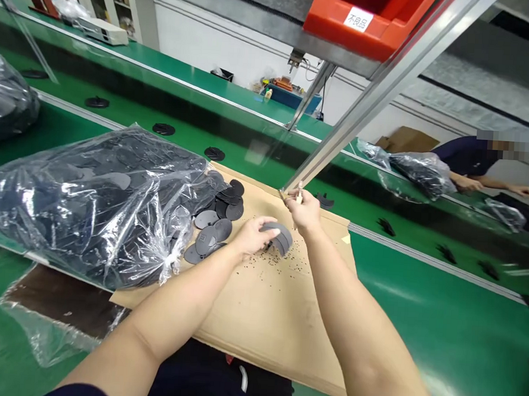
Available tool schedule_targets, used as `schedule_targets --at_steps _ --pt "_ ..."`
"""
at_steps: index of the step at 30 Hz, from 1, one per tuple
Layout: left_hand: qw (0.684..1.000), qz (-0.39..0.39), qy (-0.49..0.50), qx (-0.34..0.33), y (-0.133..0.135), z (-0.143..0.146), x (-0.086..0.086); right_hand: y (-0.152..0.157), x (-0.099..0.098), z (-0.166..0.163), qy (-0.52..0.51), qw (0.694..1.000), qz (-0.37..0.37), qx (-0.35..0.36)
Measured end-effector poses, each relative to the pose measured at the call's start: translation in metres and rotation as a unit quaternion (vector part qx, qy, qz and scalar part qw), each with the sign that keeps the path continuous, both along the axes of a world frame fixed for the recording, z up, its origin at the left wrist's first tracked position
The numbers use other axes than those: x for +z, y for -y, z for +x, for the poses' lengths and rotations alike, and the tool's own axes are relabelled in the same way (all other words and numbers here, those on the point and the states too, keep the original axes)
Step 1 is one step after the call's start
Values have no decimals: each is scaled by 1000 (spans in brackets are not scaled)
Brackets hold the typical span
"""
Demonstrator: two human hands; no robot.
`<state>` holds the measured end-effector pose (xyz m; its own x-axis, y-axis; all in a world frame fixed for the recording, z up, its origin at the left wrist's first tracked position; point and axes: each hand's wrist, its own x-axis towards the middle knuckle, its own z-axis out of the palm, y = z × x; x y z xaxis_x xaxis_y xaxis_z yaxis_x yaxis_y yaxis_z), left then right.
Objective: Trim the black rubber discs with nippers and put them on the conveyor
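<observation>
My left hand [254,235] is closed around a curved dark grey plastic piece [283,240], which it holds up over a sheet of brown cardboard [284,319]. Slightly farther off, my right hand [305,212] grips a small hand tool [299,194] with a pale part and a thin tip pointing left; its exact kind is too small to make out. The tool is apart from the plastic piece. Small dark scraps [265,261] are scattered on the cardboard under my hands. Beside my left hand lies a loose pile of round dark plastic discs [207,239].
A large clear plastic bag [88,211] full of dark pieces lies on the left. Beyond the cardboard, a green conveyor belt [130,115] carries several dark parts. A metal post [364,108] slants near my right hand, below a red bin [373,37]. Another person [466,156] works at far right.
</observation>
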<state>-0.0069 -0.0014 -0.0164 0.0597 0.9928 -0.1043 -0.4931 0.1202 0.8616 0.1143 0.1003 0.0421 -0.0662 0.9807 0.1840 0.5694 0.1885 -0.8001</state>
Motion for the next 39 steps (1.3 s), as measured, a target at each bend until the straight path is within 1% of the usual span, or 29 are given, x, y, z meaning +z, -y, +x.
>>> schedule_targets --at_steps 1,3,4,6,9,11,14,16,18,21,24,26,28,30,32,33,35,37,39 --pt "999 -31 26 32 -1 0 3 9 -1 11 -118 993 -18 -19" --pt "993 -53 68 76 -1 -1 8 31 -8 28 -301 951 -61 -8" --pt "992 -47 83 88 0 -1 10 43 -13 33 -364 927 -87 8" --pt "990 -27 96 99 1 0 10 65 -25 37 -441 884 -148 49" --pt "992 -13 80 101 2 1 5 84 -40 35 -498 826 -247 96" --pt "992 -17 51 114 1 1 0 89 -45 34 -517 798 -288 113" --pt "991 -24 18 129 -2 1 -4 90 -46 37 -515 779 -322 155" --pt "993 -24 4 113 -1 2 -3 90 -46 39 -499 776 -341 181" --pt "996 -13 -14 91 1 3 -2 89 -48 42 -478 782 -353 188" --pt "997 9 -40 70 6 5 0 89 -51 43 -458 798 -355 167" --pt "993 4 -49 103 6 6 1 89 -51 38 -463 816 -332 98" --pt "988 -4 -47 144 4 6 1 91 -50 33 -461 839 -284 51" --pt "984 -9 -45 171 3 6 1 94 -51 29 -427 879 -209 30" --pt "983 -10 -42 179 2 5 1 96 -53 27 -350 928 -124 23" --pt "985 -5 -34 172 2 5 2 96 -56 28 -261 964 -55 15" --pt "986 -1 -29 164 3 5 3 96 -58 29 -226 973 -31 18" --pt "990 5 -20 136 5 4 4 96 -60 31 -182 983 -5 37" --pt "995 9 -20 100 7 4 5 96 -59 33 -162 986 7 48" --pt "998 19 -22 64 9 4 4 96 -58 32 -152 988 11 39"
